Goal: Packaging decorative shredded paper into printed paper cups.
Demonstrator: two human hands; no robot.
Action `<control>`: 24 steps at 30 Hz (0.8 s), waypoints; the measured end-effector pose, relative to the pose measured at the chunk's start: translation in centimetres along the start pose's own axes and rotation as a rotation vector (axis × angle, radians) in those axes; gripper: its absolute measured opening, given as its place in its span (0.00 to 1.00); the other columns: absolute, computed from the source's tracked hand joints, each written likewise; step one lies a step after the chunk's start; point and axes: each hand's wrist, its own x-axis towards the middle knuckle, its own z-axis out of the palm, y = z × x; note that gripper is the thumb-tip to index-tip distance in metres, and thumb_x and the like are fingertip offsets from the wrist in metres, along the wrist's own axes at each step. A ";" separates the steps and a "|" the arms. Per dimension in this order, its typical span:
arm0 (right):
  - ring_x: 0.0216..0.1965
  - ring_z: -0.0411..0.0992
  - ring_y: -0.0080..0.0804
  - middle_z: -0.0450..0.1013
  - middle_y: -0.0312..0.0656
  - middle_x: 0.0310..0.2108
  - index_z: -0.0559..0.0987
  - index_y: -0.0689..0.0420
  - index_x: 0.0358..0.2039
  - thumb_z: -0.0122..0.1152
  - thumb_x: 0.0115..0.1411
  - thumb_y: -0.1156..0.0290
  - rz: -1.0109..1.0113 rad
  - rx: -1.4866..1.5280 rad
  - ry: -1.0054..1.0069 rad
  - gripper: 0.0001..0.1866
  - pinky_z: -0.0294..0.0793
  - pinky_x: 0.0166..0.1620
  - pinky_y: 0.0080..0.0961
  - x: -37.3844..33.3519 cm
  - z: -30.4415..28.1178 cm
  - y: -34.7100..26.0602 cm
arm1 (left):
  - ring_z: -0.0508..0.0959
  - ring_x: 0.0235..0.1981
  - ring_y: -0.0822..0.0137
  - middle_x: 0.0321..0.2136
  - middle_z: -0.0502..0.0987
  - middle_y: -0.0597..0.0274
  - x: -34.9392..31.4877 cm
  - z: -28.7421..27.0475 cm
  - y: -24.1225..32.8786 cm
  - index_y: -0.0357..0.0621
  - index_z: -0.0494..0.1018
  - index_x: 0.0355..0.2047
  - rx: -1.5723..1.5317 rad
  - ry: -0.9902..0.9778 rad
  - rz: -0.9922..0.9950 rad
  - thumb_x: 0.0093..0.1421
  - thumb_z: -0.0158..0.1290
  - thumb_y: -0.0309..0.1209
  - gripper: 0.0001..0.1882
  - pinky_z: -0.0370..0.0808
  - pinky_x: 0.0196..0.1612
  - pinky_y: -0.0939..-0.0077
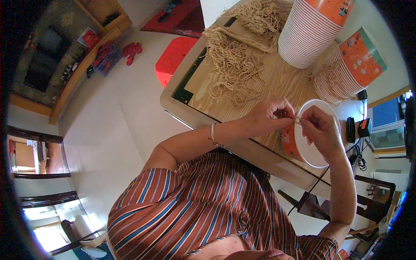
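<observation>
An orange paper bucket with a white inside stands at the table's near right edge, its open mouth tilted toward me. At the left side of its rim, my left hand is closed in a pinch on a short bit of beige string. My right hand reaches over the bucket's mouth, with thumb and finger pinched on the same string. The fingertips of both hands nearly meet there. How the string passes through the bucket's wall is too small to make out.
Loose heaps of beige string cover the table's far left part. A tall stack of paper buckets stands at the back, beside a second stack draped with string. Right of the bucket lie black adapters with cables. A red stool touches the left side.
</observation>
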 end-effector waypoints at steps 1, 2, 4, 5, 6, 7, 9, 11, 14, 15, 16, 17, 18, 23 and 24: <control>0.18 0.65 0.16 0.69 0.33 0.19 0.73 0.58 0.30 0.54 0.61 0.73 0.000 0.000 0.000 0.04 0.64 0.19 0.17 0.0 0.0 0.0 | 0.74 0.35 0.78 0.31 0.74 0.69 0.0 0.0 0.1 0.43 0.72 0.37 0.020 0.009 0.011 0.59 0.57 0.30 0.08 0.72 0.41 0.80; 0.18 0.65 0.16 0.69 0.33 0.19 0.73 0.58 0.30 0.54 0.61 0.73 -0.002 0.005 -0.005 0.04 0.64 0.19 0.16 0.0 0.1 0.1 | 0.74 0.35 0.78 0.31 0.74 0.69 0.0 0.1 0.2 0.43 0.72 0.37 0.020 0.009 0.010 0.59 0.57 0.30 0.08 0.72 0.41 0.80; 0.18 0.65 0.16 0.69 0.33 0.19 0.73 0.58 0.30 0.54 0.61 0.73 -0.005 0.011 -0.010 0.04 0.64 0.19 0.16 0.0 0.1 0.1 | 0.74 0.35 0.78 0.30 0.74 0.70 0.0 0.1 0.3 0.43 0.72 0.36 0.071 0.027 -0.022 0.59 0.57 0.30 0.07 0.72 0.41 0.80; 0.18 0.65 0.16 0.69 0.33 0.19 0.73 0.58 0.30 0.55 0.61 0.73 -0.007 0.009 0.002 0.04 0.64 0.19 0.17 0.1 0.1 0.2 | 0.74 0.35 0.78 0.30 0.74 0.70 -0.1 0.2 0.1 0.43 0.72 0.36 0.071 0.028 -0.023 0.59 0.57 0.30 0.07 0.72 0.41 0.80; 0.18 0.65 0.16 0.69 0.33 0.19 0.73 0.58 0.29 0.55 0.61 0.73 -0.011 0.007 0.013 0.04 0.64 0.19 0.17 0.1 0.1 0.2 | 0.73 0.34 0.78 0.30 0.74 0.70 -0.2 0.2 -0.3 0.42 0.71 0.36 0.021 0.040 -0.021 0.59 0.56 0.30 0.07 0.72 0.41 0.80; 0.18 0.65 0.16 0.69 0.33 0.19 0.73 0.58 0.29 0.55 0.61 0.73 -0.012 0.006 0.010 0.04 0.64 0.19 0.17 0.1 0.0 0.0 | 0.73 0.34 0.77 0.30 0.73 0.70 -0.3 0.3 -0.7 0.42 0.71 0.36 -0.028 0.052 -0.019 0.60 0.56 0.29 0.07 0.72 0.40 0.79; 0.18 0.64 0.16 0.68 0.32 0.19 0.72 0.58 0.28 0.55 0.60 0.74 -0.007 -0.066 0.006 0.04 0.63 0.19 0.17 -0.2 -0.2 -0.2 | 0.73 0.33 0.77 0.30 0.73 0.69 -0.6 0.5 -1.4 0.42 0.70 0.36 -0.130 0.052 -0.072 0.60 0.55 0.29 0.07 0.73 0.40 0.79; 0.18 0.64 0.16 0.67 0.32 0.18 0.71 0.58 0.28 0.55 0.60 0.74 -0.048 -0.073 0.006 0.04 0.63 0.20 0.18 -0.3 -0.1 0.5 | 0.73 0.33 0.77 0.29 0.73 0.69 -1.0 0.9 -2.2 0.42 0.70 0.36 -0.233 0.050 -0.125 0.61 0.55 0.29 0.07 0.73 0.39 0.79; 0.19 0.63 0.15 0.66 0.31 0.18 0.71 0.58 0.27 0.55 0.59 0.75 -0.054 -0.066 0.014 0.05 0.62 0.20 0.17 -0.4 0.1 0.2 | 0.73 0.32 0.76 0.29 0.73 0.68 -1.5 1.6 -2.3 0.41 0.69 0.37 -0.389 0.049 -0.099 0.61 0.53 0.28 0.07 0.73 0.39 0.78; 0.19 0.62 0.15 0.65 0.31 0.18 0.70 0.58 0.27 0.54 0.59 0.75 -0.017 -0.054 0.024 0.05 0.62 0.20 0.17 -0.4 0.1 0.1 | 0.73 0.32 0.75 0.29 0.73 0.68 -1.5 1.7 -1.3 0.41 0.69 0.37 -0.363 0.058 -0.140 0.61 0.53 0.28 0.06 0.73 0.39 0.78; 0.19 0.62 0.15 0.65 0.31 0.18 0.70 0.58 0.27 0.54 0.59 0.75 -0.015 -0.054 0.025 0.05 0.62 0.20 0.17 -0.3 0.2 0.3 | 0.73 0.33 0.75 0.30 0.73 0.68 -1.5 1.9 -0.7 0.41 0.69 0.37 -0.337 0.066 -0.180 0.62 0.53 0.28 0.06 0.72 0.40 0.78; 0.19 0.62 0.15 0.65 0.31 0.18 0.70 0.58 0.27 0.54 0.59 0.75 -0.063 -0.064 0.035 0.05 0.62 0.20 0.17 -0.3 0.2 0.7 | 0.73 0.33 0.75 0.30 0.73 0.68 -1.4 2.0 -0.5 0.41 0.69 0.37 -0.338 0.064 -0.181 0.62 0.53 0.28 0.06 0.72 0.40 0.78; 0.19 0.62 0.15 0.65 0.30 0.18 0.70 0.58 0.27 0.54 0.59 0.75 -0.113 -0.075 0.043 0.05 0.62 0.20 0.17 -0.2 0.2 0.8 | 0.73 0.33 0.75 0.31 0.73 0.67 -1.4 2.1 -0.3 0.41 0.69 0.38 -0.228 0.117 -0.134 0.62 0.53 0.28 0.06 0.72 0.40 0.78; 0.18 0.62 0.15 0.66 0.31 0.18 0.71 0.58 0.28 0.54 0.60 0.74 -0.007 -0.011 0.021 0.05 0.62 0.20 0.17 -0.4 0.2 0.5 | 0.73 0.34 0.74 0.33 0.72 0.66 -1.4 2.1 0.2 0.41 0.70 0.39 -0.018 0.155 -0.072 0.60 0.54 0.26 0.07 0.72 0.40 0.78; 0.18 0.63 0.15 0.66 0.31 0.18 0.71 0.58 0.28 0.54 0.60 0.74 -0.013 0.000 0.015 0.05 0.62 0.20 0.17 -0.4 0.2 0.5 | 0.74 0.34 0.73 0.32 0.72 0.65 -1.3 2.1 0.0 0.40 0.70 0.38 0.059 0.172 0.040 0.59 0.54 0.25 0.07 0.72 0.40 0.78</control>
